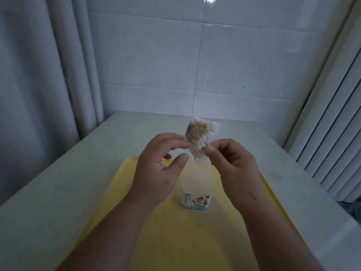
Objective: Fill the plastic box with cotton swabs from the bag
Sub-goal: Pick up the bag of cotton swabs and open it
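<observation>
Hands (156, 169) (232, 165) hold bag (201, 137) above labelled box (196, 192)

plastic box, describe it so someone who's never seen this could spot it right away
A yellow tray lies on the pale table. The plastic box stands upright near its middle, below both hands. It is the only thing standing there: a cloudy clear tub with a printed teal label low on its front.

2 bare forearms, no sleeves, short fingernails

yellow tray (109, 194) on pale table (64, 169)
</observation>
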The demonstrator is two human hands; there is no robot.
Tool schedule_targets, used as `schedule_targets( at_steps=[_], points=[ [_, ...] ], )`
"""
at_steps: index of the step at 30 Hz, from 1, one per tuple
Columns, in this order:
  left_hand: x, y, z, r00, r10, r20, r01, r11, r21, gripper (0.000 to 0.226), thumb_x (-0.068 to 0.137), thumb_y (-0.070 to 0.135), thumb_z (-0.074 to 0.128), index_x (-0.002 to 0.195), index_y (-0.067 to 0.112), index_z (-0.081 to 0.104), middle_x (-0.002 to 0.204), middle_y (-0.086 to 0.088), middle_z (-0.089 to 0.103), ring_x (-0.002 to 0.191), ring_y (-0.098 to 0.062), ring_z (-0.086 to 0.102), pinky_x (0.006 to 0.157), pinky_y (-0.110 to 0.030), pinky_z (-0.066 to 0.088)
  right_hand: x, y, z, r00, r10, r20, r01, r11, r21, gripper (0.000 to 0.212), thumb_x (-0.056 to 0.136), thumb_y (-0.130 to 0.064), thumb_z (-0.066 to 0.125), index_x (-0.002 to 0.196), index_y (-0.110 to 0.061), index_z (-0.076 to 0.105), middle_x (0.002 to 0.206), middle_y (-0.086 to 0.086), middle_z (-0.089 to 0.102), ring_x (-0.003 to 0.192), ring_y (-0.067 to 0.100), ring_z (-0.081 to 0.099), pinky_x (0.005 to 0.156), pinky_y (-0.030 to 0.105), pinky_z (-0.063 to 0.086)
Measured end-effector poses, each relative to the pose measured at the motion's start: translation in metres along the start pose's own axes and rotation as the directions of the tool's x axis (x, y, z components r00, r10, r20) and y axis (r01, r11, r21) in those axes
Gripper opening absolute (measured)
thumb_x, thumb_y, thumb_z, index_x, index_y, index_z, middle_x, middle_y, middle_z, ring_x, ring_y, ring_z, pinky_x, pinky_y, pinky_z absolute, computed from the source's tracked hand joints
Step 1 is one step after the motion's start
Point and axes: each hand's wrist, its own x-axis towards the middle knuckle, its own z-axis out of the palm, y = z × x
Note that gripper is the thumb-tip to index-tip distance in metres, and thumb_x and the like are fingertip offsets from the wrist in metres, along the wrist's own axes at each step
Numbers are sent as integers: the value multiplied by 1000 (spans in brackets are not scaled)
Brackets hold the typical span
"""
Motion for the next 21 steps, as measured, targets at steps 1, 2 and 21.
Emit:
schedule_targets(
  at_steps=[1, 2, 21],
  points=[
    [0, 1, 1, 1000, 1, 16, -1, 1000, -26, 20, 84, 29, 64, 103, 34, 67, 119, 16, 61, 108, -5, 60, 81, -11, 46, -1, 0, 1, 1000, -1, 8, 1, 1000, -7, 8, 87, -18, 67, 79, -18, 68, 73, 10, 65, 67, 24, 54, 66, 44, 49],
    [-1, 1, 2, 999, -5, 34, 7, 998, -58, 21, 84, 29, 66, 104, 31, 69, 120, 15, 62, 110, -5, 60, 82, -13, 48, -1, 0, 2, 1000, -2, 17, 2, 1000, -12, 8, 87, -18, 67, 79, -19, 68, 72, 7, 64, 67, 19, 53, 65, 40, 48],
    [-5, 4, 7, 999, 35, -1, -35, 998, -58, 29, 77, 24, 75, 104, 14, 68, 114, 9, 70, 104, -10, 68, 81, -32, 60, -2, -3, 6, 995, -37, 94, 31, 998, 57, 15, 87, -1, 62, 76, -12, 66, 65, -13, 64, 64, 0, 57, 65, 16, 47]
  ],
)
